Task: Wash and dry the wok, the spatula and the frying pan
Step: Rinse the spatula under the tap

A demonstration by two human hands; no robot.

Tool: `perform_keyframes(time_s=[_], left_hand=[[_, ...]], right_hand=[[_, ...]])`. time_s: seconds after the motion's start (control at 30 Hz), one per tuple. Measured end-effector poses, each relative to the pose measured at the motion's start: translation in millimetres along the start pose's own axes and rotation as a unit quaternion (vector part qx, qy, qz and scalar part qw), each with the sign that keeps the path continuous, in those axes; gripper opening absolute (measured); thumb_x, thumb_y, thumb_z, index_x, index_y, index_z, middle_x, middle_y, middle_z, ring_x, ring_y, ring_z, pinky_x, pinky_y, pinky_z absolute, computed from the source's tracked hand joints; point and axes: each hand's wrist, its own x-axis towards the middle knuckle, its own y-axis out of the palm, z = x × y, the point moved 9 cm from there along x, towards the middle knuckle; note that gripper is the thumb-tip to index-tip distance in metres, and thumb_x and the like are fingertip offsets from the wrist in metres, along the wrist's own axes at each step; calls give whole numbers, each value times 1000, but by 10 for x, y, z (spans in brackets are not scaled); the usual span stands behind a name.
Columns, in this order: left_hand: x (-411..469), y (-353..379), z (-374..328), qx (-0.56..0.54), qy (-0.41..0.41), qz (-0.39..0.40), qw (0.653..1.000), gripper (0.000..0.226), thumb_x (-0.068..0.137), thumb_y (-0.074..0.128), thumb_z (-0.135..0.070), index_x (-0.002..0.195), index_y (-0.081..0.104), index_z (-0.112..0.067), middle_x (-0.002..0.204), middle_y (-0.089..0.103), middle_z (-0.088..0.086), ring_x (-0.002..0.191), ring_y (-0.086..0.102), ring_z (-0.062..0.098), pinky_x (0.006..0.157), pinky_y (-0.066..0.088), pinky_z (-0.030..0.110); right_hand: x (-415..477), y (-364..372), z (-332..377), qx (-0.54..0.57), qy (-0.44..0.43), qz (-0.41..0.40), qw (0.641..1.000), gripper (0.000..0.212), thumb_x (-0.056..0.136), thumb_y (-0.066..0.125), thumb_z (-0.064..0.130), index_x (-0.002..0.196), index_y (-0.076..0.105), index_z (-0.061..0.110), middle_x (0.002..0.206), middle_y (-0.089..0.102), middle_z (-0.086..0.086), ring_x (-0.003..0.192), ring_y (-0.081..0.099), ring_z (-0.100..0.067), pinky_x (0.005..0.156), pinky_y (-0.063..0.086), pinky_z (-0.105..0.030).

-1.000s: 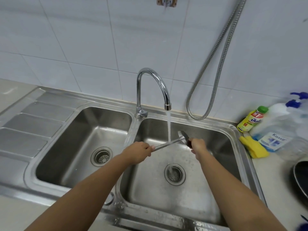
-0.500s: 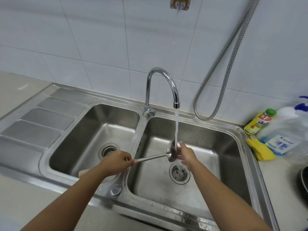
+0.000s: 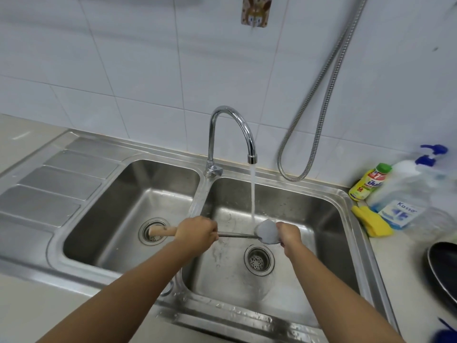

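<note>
Left hand (image 3: 196, 233) grips the wooden-handled steel spatula (image 3: 237, 235) at mid-shaft; right hand (image 3: 288, 235) holds its blade under the running chrome tap (image 3: 232, 134).

The spatula (image 3: 266, 232) is silver-grey with a pale wood handle end left of the left hand (image 3: 196, 233), while right of the right hand (image 3: 288, 235) sit a yellow cloth (image 3: 373, 224), a yellow green-capped bottle (image 3: 369, 183) and a black pan (image 3: 445, 271).
</note>
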Motion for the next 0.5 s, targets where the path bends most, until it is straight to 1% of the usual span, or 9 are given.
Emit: perform_keyframes(time_s=[0.07,0.13,0.2,0.27,0.3,0.4,0.5], left_hand=[[169,-95,-112,3,16,-5,1000,27,95,47,-39,104,67,-22,100,66,-3,89,60,15,71,46,29],[359,-222,-212,20,26,-18,999,28,94,49,-39,105,68,-23,101,66,-1,92,60,18,74,48,33],[525,-340,-311,37,32,-30,998,26,93,51,-38,104,70,-24,101,67,-1,96,61,20,77,49,35],[631,-420,-390,51,37,-36,997,26,92,52,-37,104,71,-24,101,67,0,98,61,21,77,49,36],[654,-430,-402,56,36,-35,997,26,92,52,-37,104,71,-24,101,67,0,98,61,21,77,49,36],[596,-343,-278,42,6,-8,999,27,92,52,-38,102,70,-21,99,66,0,95,61,21,79,50,35],[385,-191,20,9,-37,34,999,28,90,52,-40,100,68,-20,99,67,0,92,62,20,78,49,33]], right_hand=[[46,-147,110,9,-24,-22,999,17,93,52,12,81,60,4,84,54,-12,64,43,-19,55,32,-29],[86,-263,245,38,-54,-40,997,14,94,52,11,94,65,6,90,56,-12,76,49,-24,66,37,-31],[106,-361,341,76,-69,-58,993,13,93,52,10,92,65,10,90,57,-9,83,49,-24,72,36,-32],[145,-415,401,101,-78,-68,990,15,92,50,10,88,65,11,89,57,-7,82,47,-22,73,35,-31],[168,-412,412,101,-81,-68,989,16,92,50,13,89,65,11,92,58,-6,83,48,-22,73,36,-30],[160,-288,375,40,-92,-47,994,25,95,49,19,112,66,10,110,63,-9,94,55,-25,75,43,-32],[55,1,261,-1,-94,3,996,34,94,54,15,126,58,9,119,62,-11,103,57,-28,89,48,-38]])
